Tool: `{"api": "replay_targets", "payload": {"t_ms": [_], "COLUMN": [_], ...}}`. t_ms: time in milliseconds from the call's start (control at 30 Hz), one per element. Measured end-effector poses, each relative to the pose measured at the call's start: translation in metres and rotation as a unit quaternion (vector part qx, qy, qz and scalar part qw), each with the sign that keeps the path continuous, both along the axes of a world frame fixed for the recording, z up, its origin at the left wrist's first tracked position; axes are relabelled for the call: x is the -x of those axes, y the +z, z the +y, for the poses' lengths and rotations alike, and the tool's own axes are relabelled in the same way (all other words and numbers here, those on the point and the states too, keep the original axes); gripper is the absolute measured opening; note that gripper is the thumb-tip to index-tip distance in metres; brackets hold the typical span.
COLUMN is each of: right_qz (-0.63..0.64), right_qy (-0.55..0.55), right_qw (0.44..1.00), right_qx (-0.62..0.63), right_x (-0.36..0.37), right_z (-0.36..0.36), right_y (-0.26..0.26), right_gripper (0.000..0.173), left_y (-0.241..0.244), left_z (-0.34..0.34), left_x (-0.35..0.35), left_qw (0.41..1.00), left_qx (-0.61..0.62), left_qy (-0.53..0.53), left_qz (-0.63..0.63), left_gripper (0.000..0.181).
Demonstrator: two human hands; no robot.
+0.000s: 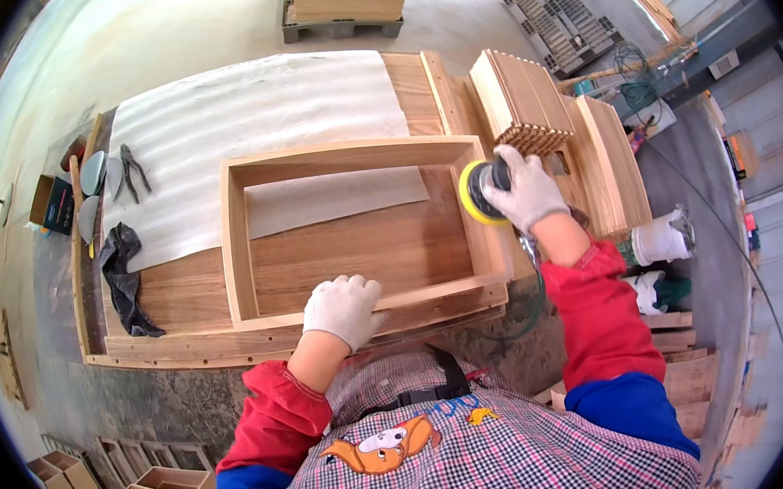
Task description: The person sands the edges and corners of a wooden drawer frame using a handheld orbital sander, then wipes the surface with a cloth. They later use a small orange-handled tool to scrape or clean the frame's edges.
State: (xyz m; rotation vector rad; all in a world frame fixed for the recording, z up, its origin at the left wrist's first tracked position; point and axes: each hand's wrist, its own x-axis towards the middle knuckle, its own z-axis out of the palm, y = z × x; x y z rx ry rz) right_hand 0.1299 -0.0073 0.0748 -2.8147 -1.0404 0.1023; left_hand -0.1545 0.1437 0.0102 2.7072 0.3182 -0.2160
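Observation:
A rectangular wooden frame without a bottom lies on the workbench before me, partly over a white foam sheet. My left hand, in a pale work glove, rests on the frame's near rail, its fingers curled over the edge. In my gloved right hand is a pneumatic orbital sander, a black tool with a yellow-edged pad. The pad is tilted against the frame's right end piece; whether it spins I cannot tell. A hose runs from the sander down past the bench's near edge.
Stacked wooden boards stand at the bench's right, with another stack beyond. Pliers, sanding discs, a black cloth and an open box lie at the left. A white bucket stands right of the bench.

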Motion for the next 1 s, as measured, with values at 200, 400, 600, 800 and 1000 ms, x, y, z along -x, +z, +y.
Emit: {"api": "replay_targets", "payload": {"t_ms": [200,400,600,800,1000], "right_qz": [0.028,0.063,0.052,-0.064,0.034], "right_qy": [0.124,-0.035,-0.066,0.096,-0.075], "right_qw": [0.984,0.997,0.996,0.992,0.996], "right_qx": [-0.124,0.008,-0.019,-0.043,-0.038], "right_x": [0.041,0.129,0.116,0.068,-0.003], "right_z": [-0.094,-0.086,-0.095,-0.074,-0.001], "right_y": [-0.031,0.028,0.020,0.002,0.004], "right_gripper": [0.065,0.063,0.064,0.063,0.061], "left_y": [-0.007,-0.007,-0.010,-0.011,-0.009], "left_z": [-0.002,-0.001,-0.001,-0.001,-0.002], "left_x": [-0.001,0.000,0.001,0.003,0.003], "left_qw": [1.000,1.000,1.000,1.000,1.000], "left_qx": [0.011,0.012,0.008,0.008,0.003], "left_qy": [0.005,0.005,-0.007,-0.009,0.005], "left_qz": [-0.023,-0.010,-0.011,-0.023,-0.030], "left_gripper": [0.032,0.032,0.033,0.032,0.030]}}
